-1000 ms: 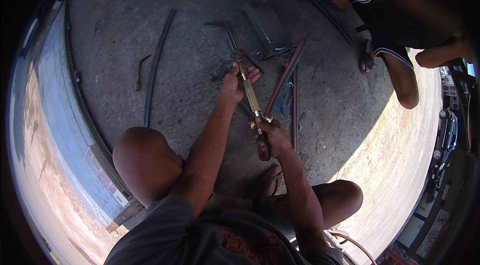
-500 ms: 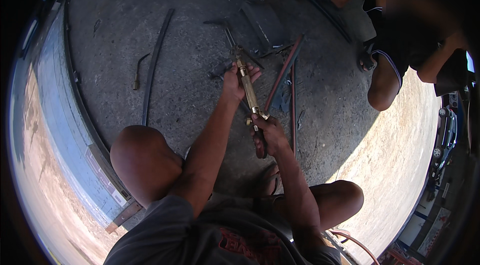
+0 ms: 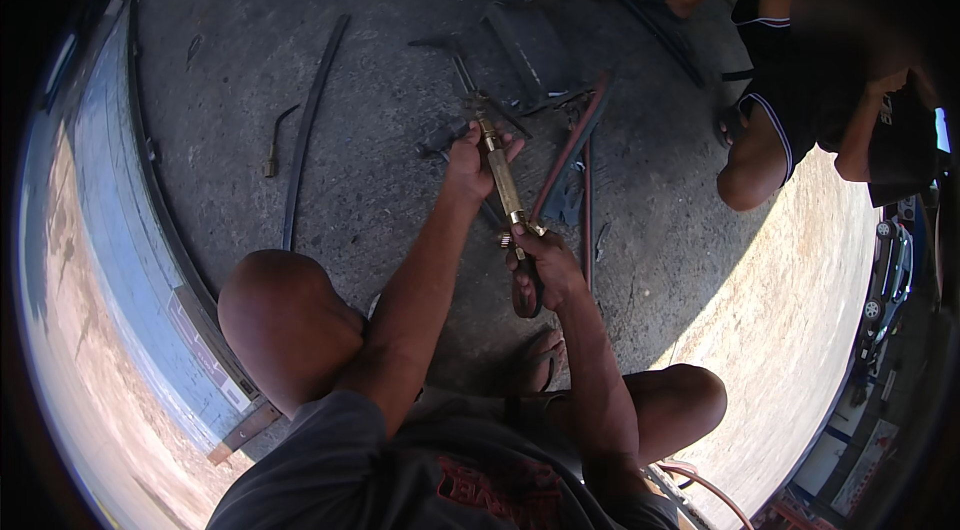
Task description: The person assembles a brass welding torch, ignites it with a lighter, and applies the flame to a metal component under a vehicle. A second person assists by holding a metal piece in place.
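Note:
A brass gas torch lies slantwise between my two hands, its head pointing away from me. My left hand cradles the front of the handle, with fingertips showing on the far side. At the rear, my right hand grips the valve end, thumb on top near the small knobs. A dark hose loop hangs just below those fingers. Beyond my left hand the torch's thin tubes run toward a dark angled piece; whether they touch it I cannot tell.
Red and blue hoses lie right of the torch. On the concrete are a bent torch nozzle, a long flat metal strip and a dark metal plate. A person sits at the right. A blue panel borders the left.
The torch's rear end and my right hand have shifted slightly to the right and nearer me. The other person's knee and arms have moved a little.

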`<state>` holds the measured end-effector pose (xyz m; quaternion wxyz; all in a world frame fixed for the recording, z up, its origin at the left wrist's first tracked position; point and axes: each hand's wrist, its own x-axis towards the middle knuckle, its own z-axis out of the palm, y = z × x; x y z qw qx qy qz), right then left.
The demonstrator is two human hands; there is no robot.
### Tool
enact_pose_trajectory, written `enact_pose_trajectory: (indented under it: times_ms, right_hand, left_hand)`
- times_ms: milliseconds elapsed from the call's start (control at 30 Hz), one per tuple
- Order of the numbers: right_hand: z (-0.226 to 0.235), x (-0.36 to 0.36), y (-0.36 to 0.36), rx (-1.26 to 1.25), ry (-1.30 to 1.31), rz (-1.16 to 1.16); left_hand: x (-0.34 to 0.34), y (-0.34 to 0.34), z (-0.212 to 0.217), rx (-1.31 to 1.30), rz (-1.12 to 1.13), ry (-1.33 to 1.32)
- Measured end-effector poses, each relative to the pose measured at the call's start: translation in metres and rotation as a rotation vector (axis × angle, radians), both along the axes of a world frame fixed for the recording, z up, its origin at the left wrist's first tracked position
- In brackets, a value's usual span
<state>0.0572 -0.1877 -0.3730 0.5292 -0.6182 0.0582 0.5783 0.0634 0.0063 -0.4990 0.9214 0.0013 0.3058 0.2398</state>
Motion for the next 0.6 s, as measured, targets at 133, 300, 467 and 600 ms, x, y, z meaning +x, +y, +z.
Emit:
enact_pose_trajectory:
  times_ms: [133, 300, 467, 600]
  right_hand:
    - [0.002, 0.001, 0.005, -0.032, -0.034, 0.019]
    - [-0.006, -0.007, 0.008, -0.141, -0.331, 0.115]
    - [0.000, -0.010, 0.012, -0.188, -0.564, 0.220]
    - [0.000, -0.005, 0.008, 0.048, -0.007, -0.010]
  left_hand:
    - [0.000, 0.005, -0.004, -0.008, 0.022, 0.065]
    - [-0.002, 0.018, 0.010, 0.148, -0.184, 0.240]
    - [-0.007, 0.021, 0.003, 0.194, -0.205, 0.105]
    - [-0.010, 0.016, -0.008, 0.030, -0.060, -0.260]
